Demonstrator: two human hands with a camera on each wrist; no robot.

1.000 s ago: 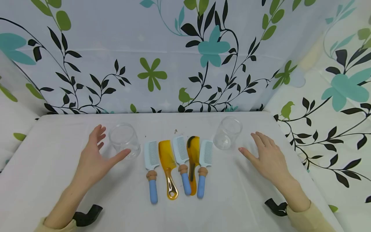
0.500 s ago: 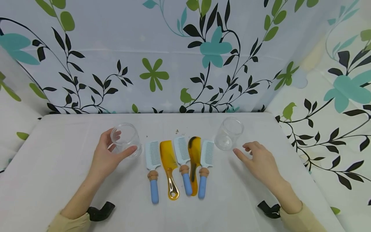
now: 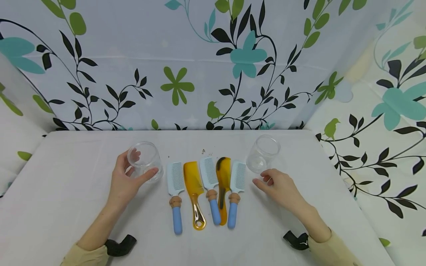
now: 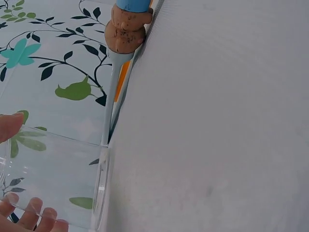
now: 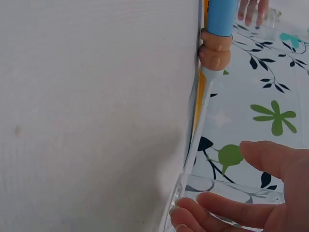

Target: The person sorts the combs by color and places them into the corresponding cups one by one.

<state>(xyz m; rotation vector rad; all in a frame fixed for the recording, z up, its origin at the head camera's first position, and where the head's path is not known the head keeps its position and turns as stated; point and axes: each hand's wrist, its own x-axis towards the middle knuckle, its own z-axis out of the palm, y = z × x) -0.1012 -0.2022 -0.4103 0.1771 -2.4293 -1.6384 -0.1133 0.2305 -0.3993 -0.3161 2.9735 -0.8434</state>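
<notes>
Your work surface is a table (image 3: 66, 207) under a plain white cloth filling the lower half of the head view; behind it and along the right edge of the frame hangs a white curtain (image 3: 199, 62) printed with black vines, green leaves and teal flowers. Count two clear plastic cups, three pale combs with blue handles, and two amber combs. The five combs lie side by side at centre frame, teeth toward the curtain, alternating pale and amber: blue-handled comb (image 3: 175, 192), amber comb (image 3: 194, 192), blue-handled comb (image 3: 210, 186), dark-mottled amber comb (image 3: 223, 184), blue-handled comb (image 3: 235, 188). The left cup (image 3: 144, 160) stands left of centre, just beside the leftmost comb; your left hand (image 3: 124, 181) curls round it, thumb on the near side and fingers on the far side, as the left wrist view shows through the clear wall (image 4: 53, 186). The right cup (image 3: 263, 152) stands right of centre, just beside the rightmost comb; your right hand (image 3: 277, 186) lies directly below it in the frame, fingers loosely bent, with the fingertips (image 5: 212, 205) against the cup's wall in the right wrist view, though you cannot tell whether the hand has closed on it. A black strap (image 3: 121, 245) sits at each wrist.
</notes>
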